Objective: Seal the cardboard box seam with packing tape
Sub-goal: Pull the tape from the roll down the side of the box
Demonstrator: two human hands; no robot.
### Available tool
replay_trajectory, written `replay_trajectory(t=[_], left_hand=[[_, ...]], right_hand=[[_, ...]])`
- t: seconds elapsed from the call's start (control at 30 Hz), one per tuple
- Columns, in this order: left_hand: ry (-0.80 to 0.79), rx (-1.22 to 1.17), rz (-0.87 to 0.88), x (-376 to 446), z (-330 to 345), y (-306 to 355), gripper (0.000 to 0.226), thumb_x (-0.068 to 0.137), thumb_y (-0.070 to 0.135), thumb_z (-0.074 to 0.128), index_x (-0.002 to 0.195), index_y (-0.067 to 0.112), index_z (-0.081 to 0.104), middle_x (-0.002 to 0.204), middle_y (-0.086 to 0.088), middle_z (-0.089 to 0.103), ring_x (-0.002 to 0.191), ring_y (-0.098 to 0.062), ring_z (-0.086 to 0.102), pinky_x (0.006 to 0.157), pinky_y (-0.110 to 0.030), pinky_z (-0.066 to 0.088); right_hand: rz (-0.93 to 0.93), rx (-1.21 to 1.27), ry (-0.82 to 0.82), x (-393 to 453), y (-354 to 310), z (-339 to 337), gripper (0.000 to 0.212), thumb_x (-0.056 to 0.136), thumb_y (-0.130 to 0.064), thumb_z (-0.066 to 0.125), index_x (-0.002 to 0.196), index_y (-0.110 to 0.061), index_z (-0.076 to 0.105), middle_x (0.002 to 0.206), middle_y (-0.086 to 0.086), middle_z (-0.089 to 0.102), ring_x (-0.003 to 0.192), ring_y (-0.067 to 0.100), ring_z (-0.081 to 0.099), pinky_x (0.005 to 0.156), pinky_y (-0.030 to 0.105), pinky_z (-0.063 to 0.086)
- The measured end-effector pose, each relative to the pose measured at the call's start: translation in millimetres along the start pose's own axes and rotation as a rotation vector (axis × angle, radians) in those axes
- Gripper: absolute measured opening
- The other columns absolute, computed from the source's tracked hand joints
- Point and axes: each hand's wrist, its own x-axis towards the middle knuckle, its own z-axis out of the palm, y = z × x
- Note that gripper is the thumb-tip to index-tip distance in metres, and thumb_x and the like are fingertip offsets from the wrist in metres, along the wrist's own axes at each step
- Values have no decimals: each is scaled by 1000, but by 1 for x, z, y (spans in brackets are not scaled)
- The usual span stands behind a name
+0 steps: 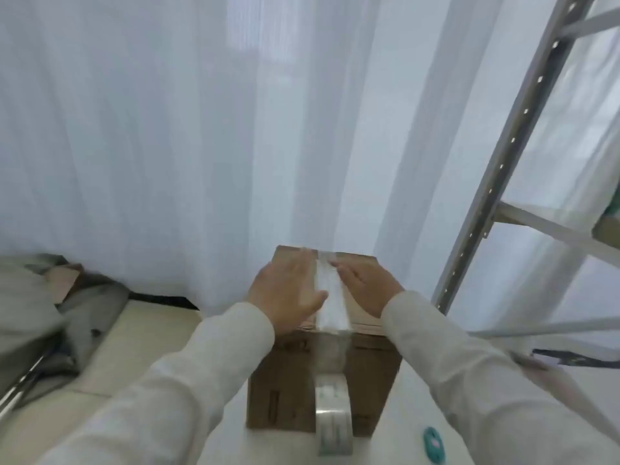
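Both hands are flat on top of the cardboard box (295, 374), palms down. The left hand (285, 290) lies just left of the strip of packing tape (330, 297), fingers extended and close together, thumb reaching to the tape's edge. The right hand (367, 286) lies on the other side, fingers also laid out flat and pointing toward the far edge of the box top. Neither hand is pinching anything.

The tape runs down the middle of the top, from the far edge to the near edge, over the lip and down the front face, where the tape roll (333, 417) hangs against the cardboard, uncut. The picture is blurred, so whether the strip is fully bonded cannot be told.

This looks like the pressing-down step: seam covered, hands smoothing the flaps beside it. Next, I'd say, comes rubbing along the strip itself, then freeing the roll, which needs one hand holding the tape end down on the front face.
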Motion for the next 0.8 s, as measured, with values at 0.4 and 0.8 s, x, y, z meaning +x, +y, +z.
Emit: replay_trajectory(t=[0.4, 0.8], left_hand=[[-247, 238, 109, -26, 46, -15, 56, 92, 46, 32, 143, 22, 24, 153, 2, 21, 140, -17, 16, 115, -44, 11], [-268, 206, 120, -30, 50, -18, 64, 92, 46, 33, 146, 15, 14, 156, -2, 9, 142, -17, 4, 114, -47, 1]], right_hand=[[15, -113, -276, 14, 1, 66, 30, 95, -37, 25, 97, -16, 46, 108, 4, 47, 106, 17, 41, 106, 48, 29], [161, -291, -179, 107, 29, 99, 56, 90, -46, 22, 127, -9, 40, 147, 7, 36, 136, 22, 28, 113, 51, 14]])
